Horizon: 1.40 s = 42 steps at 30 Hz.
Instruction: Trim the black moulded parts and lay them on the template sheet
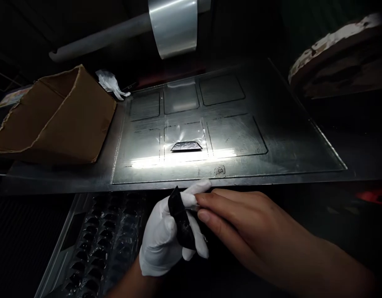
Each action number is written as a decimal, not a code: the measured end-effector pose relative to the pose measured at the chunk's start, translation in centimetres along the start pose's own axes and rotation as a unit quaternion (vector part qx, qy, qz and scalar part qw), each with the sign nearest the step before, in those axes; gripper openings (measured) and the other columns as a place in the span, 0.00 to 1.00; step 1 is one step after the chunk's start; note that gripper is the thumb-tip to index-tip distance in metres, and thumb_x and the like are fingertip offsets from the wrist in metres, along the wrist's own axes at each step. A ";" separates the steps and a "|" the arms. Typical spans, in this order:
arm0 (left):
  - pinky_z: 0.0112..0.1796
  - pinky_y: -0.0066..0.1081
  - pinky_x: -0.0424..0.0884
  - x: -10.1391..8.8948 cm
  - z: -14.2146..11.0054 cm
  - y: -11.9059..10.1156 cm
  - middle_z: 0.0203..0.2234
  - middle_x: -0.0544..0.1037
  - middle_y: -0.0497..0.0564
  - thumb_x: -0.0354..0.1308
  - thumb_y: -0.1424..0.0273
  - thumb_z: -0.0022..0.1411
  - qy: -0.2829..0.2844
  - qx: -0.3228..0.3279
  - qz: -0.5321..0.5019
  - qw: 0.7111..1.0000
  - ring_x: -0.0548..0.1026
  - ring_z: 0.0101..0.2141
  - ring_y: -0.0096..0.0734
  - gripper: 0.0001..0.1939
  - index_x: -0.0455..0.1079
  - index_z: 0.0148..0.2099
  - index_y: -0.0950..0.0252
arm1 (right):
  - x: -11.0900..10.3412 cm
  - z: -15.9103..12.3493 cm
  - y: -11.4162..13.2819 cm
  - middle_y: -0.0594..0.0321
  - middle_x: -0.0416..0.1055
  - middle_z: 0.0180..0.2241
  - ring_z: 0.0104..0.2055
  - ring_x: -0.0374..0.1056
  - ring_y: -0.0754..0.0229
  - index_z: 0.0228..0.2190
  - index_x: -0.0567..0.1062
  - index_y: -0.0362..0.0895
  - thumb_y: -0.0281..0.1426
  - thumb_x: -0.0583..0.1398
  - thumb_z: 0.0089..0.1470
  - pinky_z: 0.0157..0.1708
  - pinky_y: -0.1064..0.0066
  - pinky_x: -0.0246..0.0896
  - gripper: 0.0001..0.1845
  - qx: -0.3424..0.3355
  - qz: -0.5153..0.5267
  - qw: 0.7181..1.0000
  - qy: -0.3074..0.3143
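Two hands work a small dark piece just below the edge of a lit metal plate.

The left hand [166, 236], in a white glove, is closed around a thin black piece [181, 221] at lower centre of the frame, its fingers wrapped over it, while the bare right hand [240, 219] pinches at the piece's upper edge with fingertips together, perhaps on a clear film too faint to make out. A second dark piece [186, 146] lies in the middle marked panel of the metal plate [287, 140], under clear film. A blister tray [98, 244] sits at lower left, a cardboard box [54, 120] at upper left, a film roll [174, 27] at top centre. Judging by the narrow two-handed hold in dim light, the piece could slip and fall into the dark gap below the plate, or bare fingers could smudge it.
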<state>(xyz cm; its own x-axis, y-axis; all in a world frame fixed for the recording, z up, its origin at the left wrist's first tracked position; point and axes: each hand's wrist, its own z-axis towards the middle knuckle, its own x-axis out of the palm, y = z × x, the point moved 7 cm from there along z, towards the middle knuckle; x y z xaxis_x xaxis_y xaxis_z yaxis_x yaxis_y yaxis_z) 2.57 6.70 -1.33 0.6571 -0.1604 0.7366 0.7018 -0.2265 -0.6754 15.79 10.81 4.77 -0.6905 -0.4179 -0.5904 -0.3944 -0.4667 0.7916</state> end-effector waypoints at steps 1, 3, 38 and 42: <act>0.16 0.16 0.58 -0.1 -0.1 0.1 0.68 0.69 0.66 0.58 0.55 0.74 -0.001 -0.004 -0.003 1.000 0.77 0.21 0.16 0.21 0.77 0.61 0.59 | 0.1 0.0 -0.1 0.69 0.81 0.43 0.43 0.78 0.64 0.50 0.77 0.51 0.31 0.57 0.73 0.44 0.73 0.71 0.10 0.001 0.004 1.000 0.003; 0.15 0.16 0.57 -0.2 -0.2 0.2 0.66 0.71 0.66 0.59 0.56 0.74 -0.003 -0.014 -0.010 1.000 0.76 0.21 0.16 0.20 0.77 0.61 0.59 | 0.2 -0.2 -0.2 0.69 0.80 0.42 0.40 0.77 0.65 0.50 0.77 0.50 0.30 0.57 0.72 0.41 0.72 0.69 0.11 -0.001 0.008 1.000 0.012; 0.13 0.17 0.51 0.5 -0.1 1.0 0.57 0.78 0.64 0.60 0.55 0.73 0.002 -0.056 -0.020 0.998 0.71 0.16 0.14 0.20 0.78 0.56 0.62 | 0.4 -2.5 -0.4 0.71 0.80 0.41 0.39 0.75 0.67 0.53 0.78 0.53 0.30 0.57 0.72 0.40 0.72 0.64 0.13 0.033 0.052 0.998 0.026; 0.13 0.18 0.49 0.5 -0.5 1.2 0.32 0.84 0.56 0.61 0.54 0.72 0.005 -0.071 -0.007 0.997 0.64 0.13 0.15 0.23 0.76 0.59 0.64 | 0.5 -2.4 -0.3 0.68 0.79 0.41 0.39 0.75 0.63 0.54 0.77 0.51 0.31 0.56 0.72 0.39 0.69 0.65 0.13 0.039 0.018 0.999 0.016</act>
<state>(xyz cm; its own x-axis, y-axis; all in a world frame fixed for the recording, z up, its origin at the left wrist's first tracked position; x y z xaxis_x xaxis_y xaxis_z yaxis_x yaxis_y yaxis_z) 3.60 5.91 -1.75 0.6437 -0.1663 0.7470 0.6647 -0.3623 -0.6534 16.99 8.89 3.82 -0.6853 -0.4592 -0.5653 -0.4161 -0.3901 0.8214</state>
